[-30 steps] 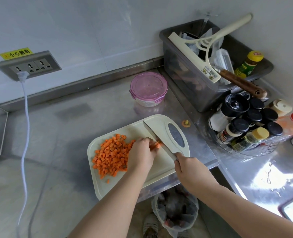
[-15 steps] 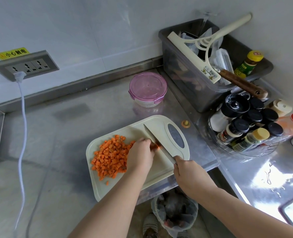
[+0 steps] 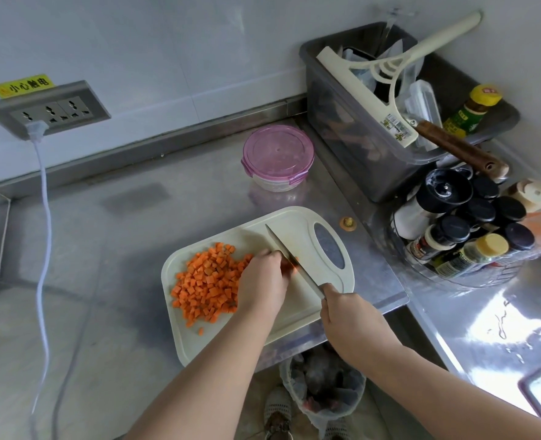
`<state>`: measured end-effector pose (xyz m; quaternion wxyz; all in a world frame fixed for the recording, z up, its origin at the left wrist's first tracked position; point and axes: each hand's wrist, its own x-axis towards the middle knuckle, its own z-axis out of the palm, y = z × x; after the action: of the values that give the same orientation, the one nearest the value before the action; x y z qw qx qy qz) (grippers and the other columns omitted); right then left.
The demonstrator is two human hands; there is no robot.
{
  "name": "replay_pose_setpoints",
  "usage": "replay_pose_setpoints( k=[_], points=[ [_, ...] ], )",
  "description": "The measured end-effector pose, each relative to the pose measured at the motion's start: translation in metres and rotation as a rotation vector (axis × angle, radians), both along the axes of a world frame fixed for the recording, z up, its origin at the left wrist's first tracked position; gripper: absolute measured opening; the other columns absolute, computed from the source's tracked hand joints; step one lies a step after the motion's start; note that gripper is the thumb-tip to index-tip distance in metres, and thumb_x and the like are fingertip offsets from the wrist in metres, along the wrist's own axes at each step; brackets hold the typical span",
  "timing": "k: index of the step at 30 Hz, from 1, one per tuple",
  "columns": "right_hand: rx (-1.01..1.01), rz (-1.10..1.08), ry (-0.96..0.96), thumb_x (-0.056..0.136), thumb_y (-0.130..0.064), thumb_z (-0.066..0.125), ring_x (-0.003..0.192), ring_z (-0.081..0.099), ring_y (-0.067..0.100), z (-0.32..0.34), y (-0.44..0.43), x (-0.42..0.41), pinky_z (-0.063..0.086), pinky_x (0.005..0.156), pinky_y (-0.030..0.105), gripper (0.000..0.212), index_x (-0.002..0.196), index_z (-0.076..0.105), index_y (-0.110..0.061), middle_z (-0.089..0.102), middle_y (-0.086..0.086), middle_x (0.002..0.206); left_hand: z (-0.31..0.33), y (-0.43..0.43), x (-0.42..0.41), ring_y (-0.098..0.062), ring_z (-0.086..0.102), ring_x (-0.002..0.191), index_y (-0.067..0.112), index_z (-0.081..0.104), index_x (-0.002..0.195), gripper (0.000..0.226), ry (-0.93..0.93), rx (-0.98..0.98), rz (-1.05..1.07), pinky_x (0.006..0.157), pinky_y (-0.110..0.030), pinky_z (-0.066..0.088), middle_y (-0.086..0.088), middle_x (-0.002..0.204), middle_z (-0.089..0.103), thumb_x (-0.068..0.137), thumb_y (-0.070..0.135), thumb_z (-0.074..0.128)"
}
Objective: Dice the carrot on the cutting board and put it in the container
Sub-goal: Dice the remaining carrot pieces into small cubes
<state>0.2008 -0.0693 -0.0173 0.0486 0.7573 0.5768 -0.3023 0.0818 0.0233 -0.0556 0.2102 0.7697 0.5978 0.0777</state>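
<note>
A cream cutting board [image 3: 297,309] lies on the steel counter. A pile of diced carrot [image 3: 207,282] covers its left half. My left hand [image 3: 262,282] curls over the last short carrot strips [image 3: 289,265], mostly hiding them. My right hand [image 3: 348,315] grips the handle of a knife [image 3: 286,250], whose blade stands right against my left fingers on the carrot. A round container with a pink lid [image 3: 278,155] sits closed behind the board.
A grey bin [image 3: 358,154] with a squeegee and utensils stands at the back right. Several spice jars [image 3: 472,230] crowd a clear tray right of the board. A carrot end [image 3: 347,223] lies beside the board. A lined waste bin [image 3: 323,382] is below the counter edge.
The knife has kept chopping, working leftward along the strips. Less orange shows beyond the blade than before. My left hand has drawn back slightly toward the pile.
</note>
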Motion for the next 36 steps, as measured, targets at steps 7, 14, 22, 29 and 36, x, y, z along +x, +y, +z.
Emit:
replay_pose_setpoints(
  k=[7,14,22,29,36],
  points=[
    [-0.053,-0.014,0.012,0.095,-0.004,0.043,0.076,0.064,0.023,-0.006,0.001,-0.002,0.055,0.064,0.036,0.04,0.133,0.035,-0.015,0.063,0.004,0.087,0.002,-0.001,0.001,-0.025,0.059,0.096,0.009,0.062,0.096,0.022,0.007,0.0,-0.001,0.067,-0.028,0.037,-0.005,0.102,0.061,0.091,0.03,0.059],
    [-0.038,-0.105,0.108,0.103,-0.015,0.032,0.071,0.058,0.014,-0.007,0.007,0.0,0.051,0.063,0.029,0.026,0.125,0.044,-0.014,0.056,-0.001,0.081,0.002,-0.001,-0.001,-0.019,0.059,0.097,0.012,0.063,0.105,0.018,-0.013,0.008,-0.017,0.069,-0.022,0.037,-0.003,0.109,0.06,0.092,0.024,0.058],
    [0.077,-0.089,0.159,0.103,-0.022,0.029,0.069,0.059,0.026,0.002,-0.001,0.0,0.048,0.063,0.04,0.022,0.11,0.047,-0.013,0.056,0.005,0.074,0.003,0.001,-0.011,-0.02,0.06,0.102,0.015,0.065,0.111,0.025,-0.021,-0.051,-0.041,0.081,-0.029,0.048,-0.001,0.111,0.062,0.09,0.027,0.062],
    [0.04,-0.037,0.095,0.104,-0.024,0.028,0.074,0.062,0.021,0.001,-0.003,-0.007,0.053,0.067,0.038,0.03,0.13,0.042,-0.017,0.061,0.004,0.084,0.008,-0.001,-0.012,-0.023,0.057,0.104,0.011,0.063,0.103,0.021,0.089,-0.004,-0.058,0.077,-0.032,0.046,-0.004,0.109,0.057,0.091,0.028,0.059],
    [-0.025,-0.036,0.062,0.102,-0.014,0.033,0.073,0.061,0.02,-0.006,0.001,-0.007,0.052,0.065,0.035,0.032,0.134,0.038,-0.016,0.06,0.005,0.087,0.007,0.001,-0.008,-0.024,0.057,0.105,0.011,0.061,0.1,0.017,0.126,-0.004,-0.059,0.077,-0.033,0.045,-0.004,0.108,0.058,0.093,0.026,0.056]
  ],
)
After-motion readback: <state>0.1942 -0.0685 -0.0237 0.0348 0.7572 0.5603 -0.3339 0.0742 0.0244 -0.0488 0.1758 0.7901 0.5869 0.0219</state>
